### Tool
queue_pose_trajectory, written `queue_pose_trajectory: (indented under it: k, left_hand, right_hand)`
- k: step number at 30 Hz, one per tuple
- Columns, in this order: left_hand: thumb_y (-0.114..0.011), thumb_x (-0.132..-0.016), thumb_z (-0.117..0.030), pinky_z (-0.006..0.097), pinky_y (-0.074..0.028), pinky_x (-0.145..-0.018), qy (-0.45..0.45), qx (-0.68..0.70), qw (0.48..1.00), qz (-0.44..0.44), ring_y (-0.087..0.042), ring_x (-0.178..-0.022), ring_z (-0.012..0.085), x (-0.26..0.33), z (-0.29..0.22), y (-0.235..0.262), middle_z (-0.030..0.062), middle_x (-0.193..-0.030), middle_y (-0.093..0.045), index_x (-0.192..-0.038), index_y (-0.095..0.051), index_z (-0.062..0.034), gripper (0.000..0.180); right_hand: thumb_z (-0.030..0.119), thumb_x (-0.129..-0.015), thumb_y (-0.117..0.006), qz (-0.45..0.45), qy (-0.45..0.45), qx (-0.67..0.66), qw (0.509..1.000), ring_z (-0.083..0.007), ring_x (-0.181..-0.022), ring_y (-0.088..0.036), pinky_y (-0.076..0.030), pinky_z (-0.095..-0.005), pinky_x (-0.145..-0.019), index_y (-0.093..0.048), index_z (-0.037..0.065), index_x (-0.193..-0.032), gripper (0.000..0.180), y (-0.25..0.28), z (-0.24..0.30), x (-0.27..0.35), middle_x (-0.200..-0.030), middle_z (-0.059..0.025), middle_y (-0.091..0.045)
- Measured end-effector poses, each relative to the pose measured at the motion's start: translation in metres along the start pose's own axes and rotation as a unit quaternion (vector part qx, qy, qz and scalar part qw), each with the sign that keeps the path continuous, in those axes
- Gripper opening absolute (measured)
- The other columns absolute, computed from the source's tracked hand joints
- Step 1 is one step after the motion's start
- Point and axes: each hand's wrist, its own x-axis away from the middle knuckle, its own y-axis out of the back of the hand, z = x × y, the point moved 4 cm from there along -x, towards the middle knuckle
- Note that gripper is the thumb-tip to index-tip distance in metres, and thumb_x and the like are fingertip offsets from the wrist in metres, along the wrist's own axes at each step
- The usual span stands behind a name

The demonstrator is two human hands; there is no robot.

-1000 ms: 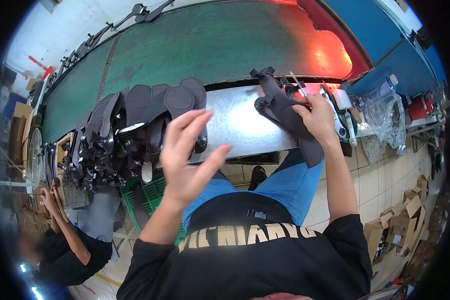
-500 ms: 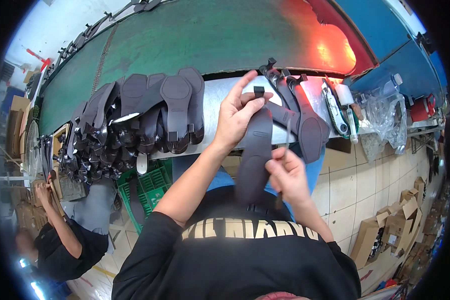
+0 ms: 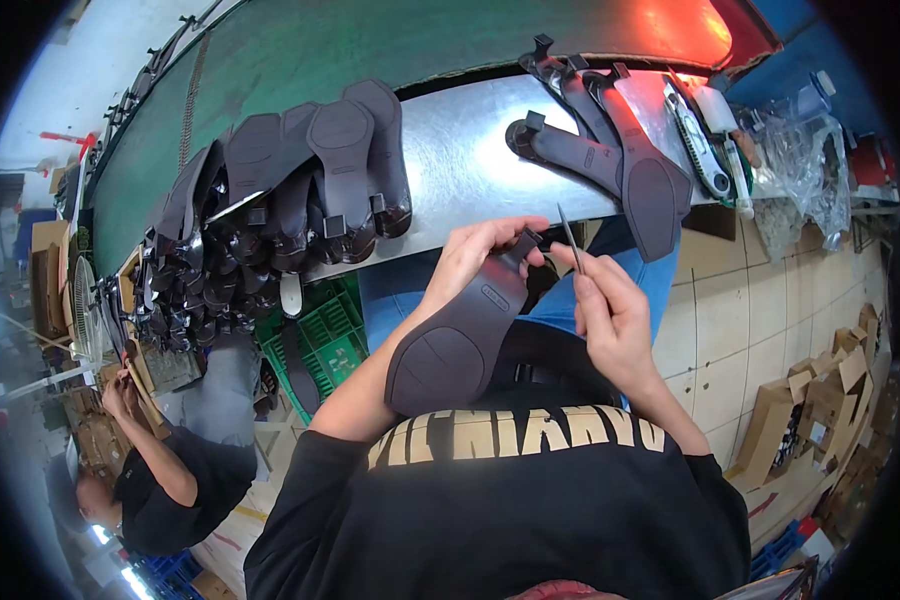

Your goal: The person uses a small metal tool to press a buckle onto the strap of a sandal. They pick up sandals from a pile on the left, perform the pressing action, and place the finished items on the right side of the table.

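My left hand is closed around the heel end of a dark heeled shoe, its brown-black sole turned up and its broad toe end lying over my left forearm. In my right hand, thumb and fingers pinch a thin pointed metal tool, which points up beside the shoe's heel. Both hands are in front of my body, below the metal ledge's edge. Similar shoes lie soles up on the metal ledge ahead and to the right. A large heap of them rests at the left.
Beyond the ledge runs a green belt, lit red at its right end. A utility knife and a clear plastic bag lie at the right. A green crate stands below the ledge. Another person works at the far left.
The shoe has come down toward my body and tilted, its toe end swinging left. My left hand has lowered from the ledge with it; my right hand has moved close to the heel with the tool.
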Motion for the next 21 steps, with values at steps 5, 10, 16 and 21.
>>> queue_pose_trajectory:
  k: [5, 10, 16, 21]
  left_hand:
    - [-0.038, -0.095, -0.051, 0.028, -0.047, -0.071, 0.130, 0.100, 0.985, -0.044, -0.059, -0.074, 0.0160, -0.001, 0.039, -0.005, 0.0069, -0.080, -0.063, -0.111, -0.063, 0.0021, 0.061]
    - [-0.027, -0.084, -0.082, 0.028, -0.048, -0.070, 0.188, 0.087, 0.973, -0.100, -0.059, -0.066, 0.0173, 0.008, 0.051, -0.008, 0.0067, -0.076, -0.062, -0.108, -0.065, -0.0004, 0.094]
    - [-0.022, -0.074, -0.092, 0.026, -0.046, -0.065, 0.222, 0.048, 0.962, -0.151, -0.058, -0.063, 0.0146, 0.018, 0.040, -0.016, 0.0050, -0.073, -0.061, -0.103, -0.067, 0.0002, 0.106]
    - [-0.029, -0.074, -0.090, 0.024, -0.041, -0.059, 0.223, 0.033, 0.958, -0.179, -0.054, -0.061, 0.0129, 0.030, 0.041, -0.017, 0.0047, -0.069, -0.059, -0.098, -0.068, -0.0022, 0.099]
  right_hand:
    - [0.004, -0.098, -0.041, 0.135, -0.160, -0.250, 0.945, -0.0050, -0.053, -0.043, -0.041, -0.0208, -0.050, -0.023, 0.017, -0.152, 0.058, -0.013, -0.014, 0.012, -0.067, 0.0006, -0.047]
    - [0.003, -0.098, -0.043, 0.198, -0.222, -0.270, 0.916, -0.0055, -0.050, -0.039, -0.038, -0.0210, -0.043, -0.009, 0.023, -0.155, 0.069, -0.024, -0.013, 0.021, -0.062, 0.0021, -0.043]
    - [0.003, -0.098, -0.045, 0.207, -0.262, -0.338, 0.880, -0.0039, -0.051, -0.035, -0.034, -0.0198, -0.042, -0.008, 0.026, -0.154, 0.071, -0.030, -0.016, 0.027, -0.064, 0.0031, -0.043]
    - [0.002, -0.098, -0.046, 0.193, -0.272, -0.409, 0.850, -0.0032, -0.055, -0.037, -0.034, -0.0183, -0.043, -0.015, 0.025, -0.154, 0.068, -0.040, -0.029, 0.035, -0.080, 0.0004, -0.051]
